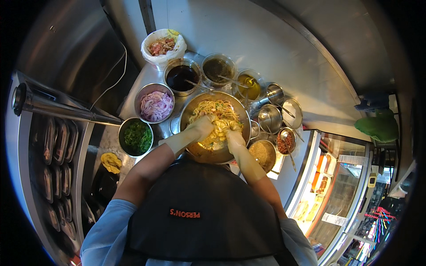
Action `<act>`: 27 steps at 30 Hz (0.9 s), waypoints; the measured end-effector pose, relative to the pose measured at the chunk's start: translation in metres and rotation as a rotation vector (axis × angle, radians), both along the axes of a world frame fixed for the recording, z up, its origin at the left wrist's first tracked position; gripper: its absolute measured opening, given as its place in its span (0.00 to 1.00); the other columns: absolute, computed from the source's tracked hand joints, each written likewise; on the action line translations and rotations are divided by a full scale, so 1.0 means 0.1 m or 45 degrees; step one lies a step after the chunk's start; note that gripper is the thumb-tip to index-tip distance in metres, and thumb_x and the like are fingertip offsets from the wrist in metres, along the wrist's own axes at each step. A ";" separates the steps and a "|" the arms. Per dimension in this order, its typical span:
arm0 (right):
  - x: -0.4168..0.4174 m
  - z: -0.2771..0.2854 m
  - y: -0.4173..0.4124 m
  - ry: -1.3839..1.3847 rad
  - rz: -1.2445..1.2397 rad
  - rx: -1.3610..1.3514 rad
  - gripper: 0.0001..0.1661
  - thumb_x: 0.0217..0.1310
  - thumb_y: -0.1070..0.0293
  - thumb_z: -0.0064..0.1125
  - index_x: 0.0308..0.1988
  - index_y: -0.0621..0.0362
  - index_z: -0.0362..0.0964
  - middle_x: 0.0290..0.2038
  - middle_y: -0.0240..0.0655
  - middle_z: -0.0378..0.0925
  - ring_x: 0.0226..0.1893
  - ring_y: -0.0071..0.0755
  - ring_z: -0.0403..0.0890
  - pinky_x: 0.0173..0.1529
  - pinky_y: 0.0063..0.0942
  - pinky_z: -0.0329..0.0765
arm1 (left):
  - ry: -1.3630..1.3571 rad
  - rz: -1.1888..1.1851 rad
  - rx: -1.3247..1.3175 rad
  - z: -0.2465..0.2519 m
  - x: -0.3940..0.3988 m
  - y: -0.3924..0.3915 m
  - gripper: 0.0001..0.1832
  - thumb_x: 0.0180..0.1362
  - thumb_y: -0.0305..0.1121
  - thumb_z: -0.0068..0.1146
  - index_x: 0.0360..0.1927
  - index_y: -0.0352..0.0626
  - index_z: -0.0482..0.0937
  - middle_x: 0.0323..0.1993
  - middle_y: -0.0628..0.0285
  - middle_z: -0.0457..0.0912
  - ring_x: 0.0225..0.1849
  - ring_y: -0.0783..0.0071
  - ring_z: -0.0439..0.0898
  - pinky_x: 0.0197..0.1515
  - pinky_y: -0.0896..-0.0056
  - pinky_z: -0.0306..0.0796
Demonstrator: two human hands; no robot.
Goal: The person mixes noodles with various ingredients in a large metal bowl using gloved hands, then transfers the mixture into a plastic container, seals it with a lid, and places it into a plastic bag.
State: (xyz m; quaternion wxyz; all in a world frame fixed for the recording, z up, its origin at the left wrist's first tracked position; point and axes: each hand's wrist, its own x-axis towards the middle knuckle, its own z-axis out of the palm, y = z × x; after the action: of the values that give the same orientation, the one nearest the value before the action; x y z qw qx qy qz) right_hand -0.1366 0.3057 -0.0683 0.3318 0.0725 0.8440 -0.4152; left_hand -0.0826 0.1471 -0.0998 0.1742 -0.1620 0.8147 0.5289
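Observation:
Both my hands wear thin, translucent gloves and meet inside a metal pot [218,158] with loop handles. My left hand [203,125] reaches in from the left, its fingertips partly hidden where they meet the other hand. Curled fingers on my right hand [233,133] look yellow and slick. Beneath and behind them lie sauced noodles [214,109] with green bits. Whether noodles are gripped between the fingers is hidden. Left of the pot stand a metal bowl of sliced red onion [156,106] and a metal container of chopped green herbs [137,137].
Beyond the pot are tubs of dark sauce [182,78], darker seasoning liquid [218,69] and yellow oil [250,88], with utensils sticking out. To the right sit peanuts [285,142] and a tan crumbly ingredient [263,153]. A lined bin [164,61] stands behind; a yellow cloth [111,163] lies left.

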 end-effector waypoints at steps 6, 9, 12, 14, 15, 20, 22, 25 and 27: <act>-0.12 -0.63 0.14 0.574 0.429 -0.384 0.26 0.58 0.60 0.70 0.53 0.61 0.78 0.50 0.46 0.84 0.53 0.51 0.83 0.57 0.38 0.79 | -0.036 0.360 0.408 -0.31 -0.11 0.16 0.19 0.66 0.30 0.53 0.60 0.35 0.75 0.50 0.42 0.84 0.51 0.53 0.85 0.55 0.59 0.75; -0.01 -1.15 0.47 1.268 0.683 -0.209 0.24 0.61 0.67 0.68 0.57 0.58 0.76 0.53 0.43 0.82 0.52 0.46 0.84 0.57 0.36 0.80 | -0.265 -0.012 0.184 -0.18 -0.09 0.01 0.19 0.64 0.31 0.55 0.58 0.37 0.77 0.47 0.46 0.85 0.48 0.54 0.84 0.53 0.58 0.76; -0.07 -1.45 0.56 1.086 0.679 -0.238 0.24 0.64 0.78 0.56 0.60 0.56 0.73 0.56 0.40 0.81 0.54 0.38 0.83 0.58 0.30 0.80 | 0.069 -0.914 -0.781 -0.57 -0.14 -0.09 0.16 0.60 0.35 0.60 0.50 0.41 0.82 0.42 0.51 0.85 0.41 0.54 0.83 0.51 0.60 0.76; -0.11 -1.45 0.58 0.893 0.676 -0.353 0.23 0.64 0.79 0.56 0.59 0.57 0.74 0.57 0.39 0.81 0.55 0.38 0.83 0.59 0.28 0.79 | 0.467 -1.351 -1.009 -1.00 -0.21 -0.27 0.14 0.56 0.37 0.63 0.44 0.45 0.86 0.40 0.54 0.85 0.41 0.54 0.84 0.51 0.61 0.77; -0.15 -1.22 0.56 0.784 0.743 -0.429 0.22 0.65 0.78 0.57 0.59 0.57 0.75 0.57 0.39 0.81 0.55 0.39 0.83 0.59 0.28 0.79 | 0.715 -1.331 -0.786 -1.31 -0.18 -0.49 0.13 0.54 0.36 0.64 0.42 0.46 0.87 0.40 0.55 0.86 0.42 0.55 0.85 0.51 0.61 0.78; -0.38 -0.48 0.52 0.679 0.775 -0.094 0.21 0.66 0.71 0.66 0.57 0.64 0.77 0.55 0.43 0.83 0.55 0.38 0.83 0.62 0.30 0.78 | 0.109 -0.951 -0.766 -0.62 -0.20 -0.43 0.13 0.55 0.37 0.64 0.42 0.46 0.89 0.42 0.56 0.88 0.51 0.55 0.85 0.52 0.56 0.79; -0.51 -0.43 0.43 0.588 0.578 0.005 0.24 0.66 0.67 0.69 0.58 0.65 0.77 0.54 0.43 0.83 0.54 0.37 0.84 0.60 0.31 0.78 | 0.016 -1.339 -1.213 -0.51 -0.33 -0.56 0.16 0.58 0.39 0.63 0.48 0.46 0.88 0.50 0.55 0.87 0.56 0.54 0.83 0.55 0.56 0.78; -0.70 -0.34 0.25 0.484 0.295 0.236 0.29 0.65 0.58 0.71 0.58 0.66 0.76 0.55 0.43 0.83 0.53 0.36 0.83 0.56 0.33 0.80 | 0.177 -0.300 -0.588 -0.35 -0.54 -0.57 0.22 0.64 0.45 0.57 0.59 0.52 0.84 0.65 0.56 0.79 0.67 0.56 0.75 0.64 0.54 0.73; -0.68 -0.68 -0.01 0.111 -0.033 -0.247 0.31 0.68 0.55 0.67 0.63 0.62 0.72 0.60 0.50 0.80 0.55 0.39 0.84 0.54 0.32 0.81 | 0.468 -0.268 -0.551 -0.42 -0.64 -0.21 0.25 0.67 0.49 0.51 0.64 0.55 0.81 0.72 0.55 0.73 0.72 0.58 0.70 0.69 0.52 0.67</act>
State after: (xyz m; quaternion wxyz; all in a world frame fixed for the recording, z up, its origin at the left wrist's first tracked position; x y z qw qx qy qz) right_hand -0.2046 0.3050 -0.1360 0.2948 0.0326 0.8125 -0.5019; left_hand -0.1468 0.1261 -0.1422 0.0390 -0.0114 0.9386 0.3427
